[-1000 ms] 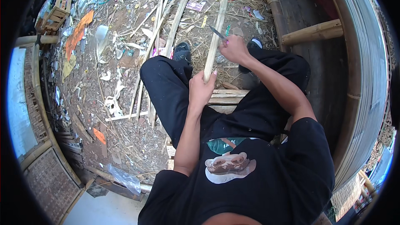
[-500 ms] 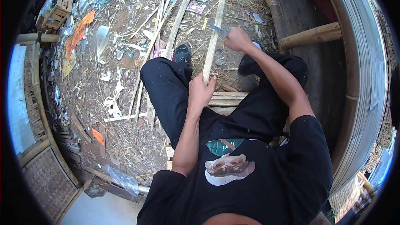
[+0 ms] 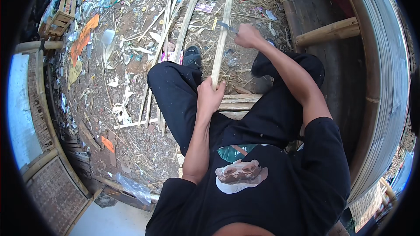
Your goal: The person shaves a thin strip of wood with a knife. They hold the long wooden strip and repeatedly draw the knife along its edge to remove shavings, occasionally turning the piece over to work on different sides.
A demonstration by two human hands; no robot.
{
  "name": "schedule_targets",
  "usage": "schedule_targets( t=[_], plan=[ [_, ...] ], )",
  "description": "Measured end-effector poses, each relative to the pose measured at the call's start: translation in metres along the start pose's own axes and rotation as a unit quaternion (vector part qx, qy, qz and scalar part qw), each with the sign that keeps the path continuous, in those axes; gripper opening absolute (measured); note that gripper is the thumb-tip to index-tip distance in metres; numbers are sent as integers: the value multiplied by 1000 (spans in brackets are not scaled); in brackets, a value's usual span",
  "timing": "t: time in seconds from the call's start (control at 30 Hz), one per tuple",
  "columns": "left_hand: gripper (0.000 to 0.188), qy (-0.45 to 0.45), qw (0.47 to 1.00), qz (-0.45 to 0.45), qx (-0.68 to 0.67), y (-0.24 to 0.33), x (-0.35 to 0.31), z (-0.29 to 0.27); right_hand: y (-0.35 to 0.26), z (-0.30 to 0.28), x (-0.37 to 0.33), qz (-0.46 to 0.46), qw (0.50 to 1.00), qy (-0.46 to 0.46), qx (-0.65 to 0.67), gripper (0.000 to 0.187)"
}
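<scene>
My left hand [image 3: 210, 96] is closed round the near end of a long, pale bamboo strip [image 3: 222, 39], which slants up and away from me between my legs. My right hand [image 3: 248, 36] grips a knife, its fingers wrapped round the handle, which they hide. The knife's grey blade [image 3: 226, 26] lies across the strip toward its far part, pointing left. Below the strip's held end, between my thighs, are stacked wooden slats [image 3: 238, 101].
Several loose strips [image 3: 186, 28] lie on the littered ground at left, beyond my shoe [image 3: 192, 57]. A wooden crate [image 3: 61, 11] stands far left. Bamboo poles [image 3: 328, 32] and a slatted bamboo wall [image 3: 389, 91] close in the right side. Clear plastic [image 3: 133, 188] lies lower left.
The blade and my right hand have shifted slightly left and farther up the strip. The strip's far end has swung a little left. My left hand keeps its hold.
</scene>
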State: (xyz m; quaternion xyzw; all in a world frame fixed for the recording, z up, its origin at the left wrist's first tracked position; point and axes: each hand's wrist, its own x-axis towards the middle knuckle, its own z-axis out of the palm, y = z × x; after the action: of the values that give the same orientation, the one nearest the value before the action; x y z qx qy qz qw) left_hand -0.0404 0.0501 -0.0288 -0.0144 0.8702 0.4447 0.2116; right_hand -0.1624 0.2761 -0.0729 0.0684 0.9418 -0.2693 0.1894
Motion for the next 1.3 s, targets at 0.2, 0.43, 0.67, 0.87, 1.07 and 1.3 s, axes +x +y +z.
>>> schedule_targets(
  t=[0.2,0.43,0.67,0.87,1.07,1.3],
  plan=[
    [27,-5,1000,-19,-11,-4,3,0,-12,22,-12,-113,993,-34,-19,26],
    [26,-13,999,-29,2,-2,3,-4,-16,29,-14,-68,998,1,-8,24],
    [26,-80,996,-21,-45,18,-5,-3,30,0,17,69,993,81,-58,31],
    [24,-47,989,-25,-137,0,2,-2,12,33,5,131,987,37,86,37],
    [28,-25,996,-24,-88,0,3,-7,4,6,-16,84,942,217,243,23],
    [22,-143,948,-49,-282,2,5,-15,-25,10,-31,-58,984,125,112,24]
  ],
)
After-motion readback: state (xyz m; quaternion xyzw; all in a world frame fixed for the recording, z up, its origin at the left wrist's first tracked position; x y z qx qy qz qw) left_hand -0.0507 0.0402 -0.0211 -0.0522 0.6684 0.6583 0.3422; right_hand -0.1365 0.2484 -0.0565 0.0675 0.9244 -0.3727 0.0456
